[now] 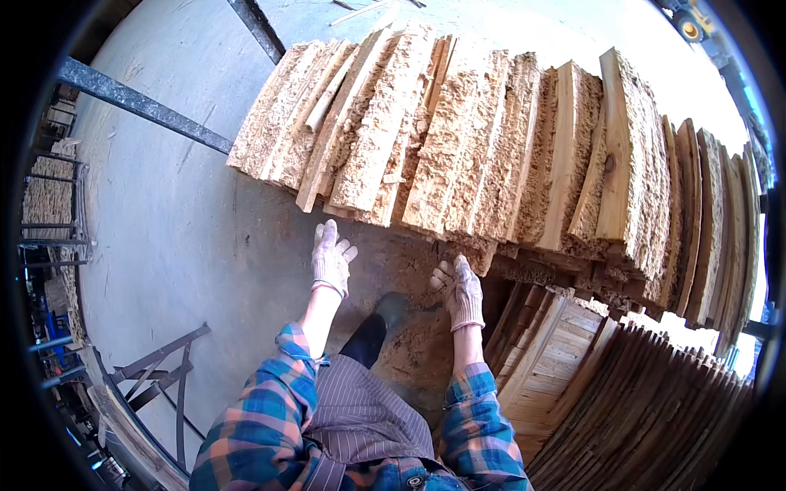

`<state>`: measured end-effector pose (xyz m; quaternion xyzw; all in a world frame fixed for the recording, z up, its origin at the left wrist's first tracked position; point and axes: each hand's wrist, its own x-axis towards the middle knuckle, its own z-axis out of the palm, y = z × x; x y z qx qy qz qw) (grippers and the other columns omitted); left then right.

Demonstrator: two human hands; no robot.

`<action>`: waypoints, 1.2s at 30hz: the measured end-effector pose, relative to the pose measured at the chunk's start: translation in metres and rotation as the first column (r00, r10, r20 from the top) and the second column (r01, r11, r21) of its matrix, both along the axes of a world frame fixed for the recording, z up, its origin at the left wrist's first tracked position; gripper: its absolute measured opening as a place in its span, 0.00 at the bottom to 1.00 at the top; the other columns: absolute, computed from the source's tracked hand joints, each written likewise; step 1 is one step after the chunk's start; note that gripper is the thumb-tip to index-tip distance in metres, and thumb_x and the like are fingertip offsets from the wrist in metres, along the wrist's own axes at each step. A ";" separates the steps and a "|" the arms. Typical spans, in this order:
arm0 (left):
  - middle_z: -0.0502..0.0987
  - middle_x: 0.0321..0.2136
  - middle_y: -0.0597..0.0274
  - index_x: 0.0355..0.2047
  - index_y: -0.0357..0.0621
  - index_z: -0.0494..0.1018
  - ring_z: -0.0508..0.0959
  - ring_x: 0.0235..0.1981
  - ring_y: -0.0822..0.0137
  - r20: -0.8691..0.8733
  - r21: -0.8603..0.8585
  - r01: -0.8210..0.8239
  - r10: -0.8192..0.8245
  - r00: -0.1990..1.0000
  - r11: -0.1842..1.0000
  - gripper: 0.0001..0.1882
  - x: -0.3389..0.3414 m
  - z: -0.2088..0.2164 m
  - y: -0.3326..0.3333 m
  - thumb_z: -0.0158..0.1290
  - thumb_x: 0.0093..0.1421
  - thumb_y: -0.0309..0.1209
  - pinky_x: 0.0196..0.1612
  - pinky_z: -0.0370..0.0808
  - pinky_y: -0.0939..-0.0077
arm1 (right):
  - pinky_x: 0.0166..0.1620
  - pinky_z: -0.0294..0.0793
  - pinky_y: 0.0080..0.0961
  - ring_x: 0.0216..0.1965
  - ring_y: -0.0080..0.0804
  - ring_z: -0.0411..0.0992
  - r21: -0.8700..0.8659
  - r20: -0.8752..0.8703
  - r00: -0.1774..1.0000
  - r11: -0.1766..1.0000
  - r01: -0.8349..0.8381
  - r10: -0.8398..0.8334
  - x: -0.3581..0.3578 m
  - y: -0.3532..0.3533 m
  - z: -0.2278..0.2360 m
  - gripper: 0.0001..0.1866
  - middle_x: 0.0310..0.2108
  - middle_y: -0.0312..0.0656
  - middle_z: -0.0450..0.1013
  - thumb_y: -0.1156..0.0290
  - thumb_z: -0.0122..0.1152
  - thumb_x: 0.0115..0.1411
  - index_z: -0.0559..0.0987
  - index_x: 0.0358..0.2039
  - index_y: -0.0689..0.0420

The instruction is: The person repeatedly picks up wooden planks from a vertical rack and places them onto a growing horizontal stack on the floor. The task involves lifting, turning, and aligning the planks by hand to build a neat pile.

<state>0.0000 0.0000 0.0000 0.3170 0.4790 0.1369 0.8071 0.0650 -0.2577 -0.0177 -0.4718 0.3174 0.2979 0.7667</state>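
Note:
A row of rough wooden boards, caked with sawdust, stands on edge side by side across the upper middle. My left hand, in a pale work glove, is just below the near ends of the left boards. Its fingers are stretched and apart, with nothing in them. Under the middle of the row is my right hand, gloved likewise, fingers apart and pointing up toward a low board end. Whether its fingertips touch that wood I cannot tell. Neither hand appears to hold anything.
Stacked thin planks fill the lower right, beside a pale wooden panel. A dark metal bar runs toward the row from the upper left. An angled metal frame stands on the grey floor at left. A wheeled vehicle shows far right.

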 end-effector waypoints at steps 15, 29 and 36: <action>0.52 0.61 0.47 0.62 0.46 0.52 0.55 0.60 0.47 -0.239 0.351 -0.276 0.371 0.897 0.895 0.48 0.066 -0.030 0.094 0.62 0.48 0.52 0.57 0.57 0.45 | 0.49 0.69 0.18 0.45 0.28 0.70 -0.482 0.414 0.763 0.831 -0.279 0.496 0.038 0.164 -0.004 0.30 0.48 0.44 0.71 0.75 0.60 0.57 0.63 0.58 0.67; 0.74 0.37 0.64 0.42 0.44 0.71 0.71 0.38 0.72 0.025 0.076 -0.065 0.063 0.998 0.995 0.20 0.090 -0.025 0.142 0.62 0.53 0.39 0.45 0.66 0.78 | 0.41 0.71 0.19 0.35 0.22 0.70 -0.071 0.426 0.882 0.979 -0.190 0.202 0.055 0.218 0.043 0.23 0.35 0.34 0.73 0.73 0.62 0.55 0.69 0.50 0.64; 0.73 0.42 0.62 0.50 0.40 0.68 0.70 0.43 0.68 -0.170 0.253 0.107 -0.064 0.983 0.962 0.29 0.095 -0.008 0.137 0.59 0.55 0.46 0.49 0.65 0.73 | 0.31 0.74 0.21 0.29 0.25 0.74 -0.251 0.265 0.852 0.885 -0.392 0.452 0.077 0.217 0.026 0.21 0.32 0.41 0.76 0.72 0.67 0.50 0.72 0.44 0.62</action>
